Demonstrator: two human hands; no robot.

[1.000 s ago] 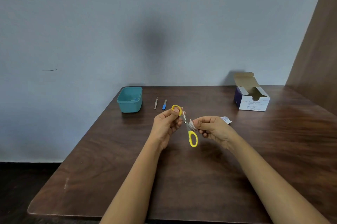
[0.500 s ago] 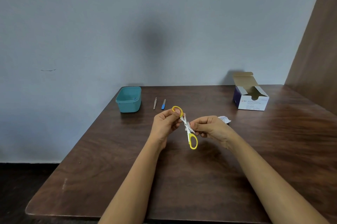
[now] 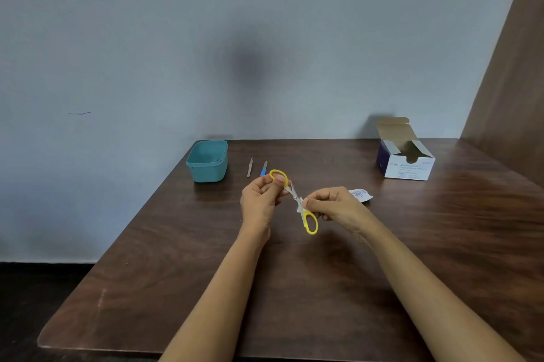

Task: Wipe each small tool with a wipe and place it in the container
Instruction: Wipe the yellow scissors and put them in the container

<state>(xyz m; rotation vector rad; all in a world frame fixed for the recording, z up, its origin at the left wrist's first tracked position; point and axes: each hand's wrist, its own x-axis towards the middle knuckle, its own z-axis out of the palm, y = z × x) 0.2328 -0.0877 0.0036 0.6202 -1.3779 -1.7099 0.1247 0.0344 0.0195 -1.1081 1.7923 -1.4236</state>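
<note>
One scissors point(image 3: 294, 197), left hand point(image 3: 260, 199), right hand point(image 3: 332, 206), table point(image 3: 294, 288) centre

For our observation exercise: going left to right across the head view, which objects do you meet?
teal container → thin metal tool → blue-handled tool → yellow scissors → torn wrapper → open box. Omitted as overlapping: left hand, right hand, wipe.
</note>
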